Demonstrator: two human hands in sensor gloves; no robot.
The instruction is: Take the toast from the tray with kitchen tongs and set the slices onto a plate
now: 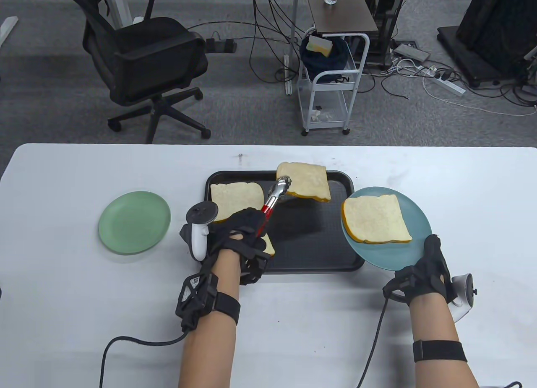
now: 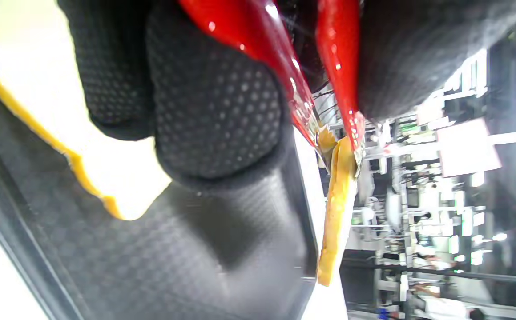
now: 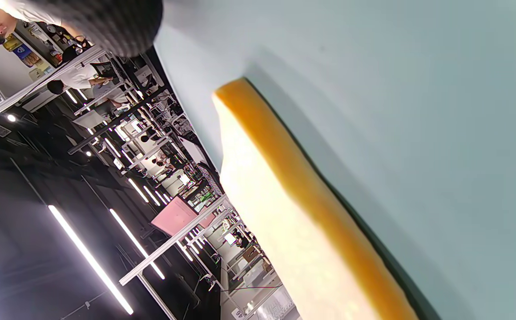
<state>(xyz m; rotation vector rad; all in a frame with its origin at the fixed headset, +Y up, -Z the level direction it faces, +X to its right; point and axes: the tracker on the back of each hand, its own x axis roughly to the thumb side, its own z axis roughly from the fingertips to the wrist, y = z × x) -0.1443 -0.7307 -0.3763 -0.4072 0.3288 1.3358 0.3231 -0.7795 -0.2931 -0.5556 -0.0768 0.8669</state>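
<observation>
Left hand (image 1: 243, 228) squeezes red-handled steel kitchen tongs (image 1: 275, 195) pinching a pale toast slice (image 1: 304, 180) clear above the black plastic tray (image 1: 319, 249), while right hand (image 1: 426, 274) grips the tilted round blue plate (image 1: 413, 203) close alongside, shortening the carry.

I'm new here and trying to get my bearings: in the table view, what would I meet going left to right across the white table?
Green plate → left hand gripping red-handled tongs → toast slice pinched in the tongs above the black tray → blue plate carrying a toast slice → right hand holding that plate.
</observation>
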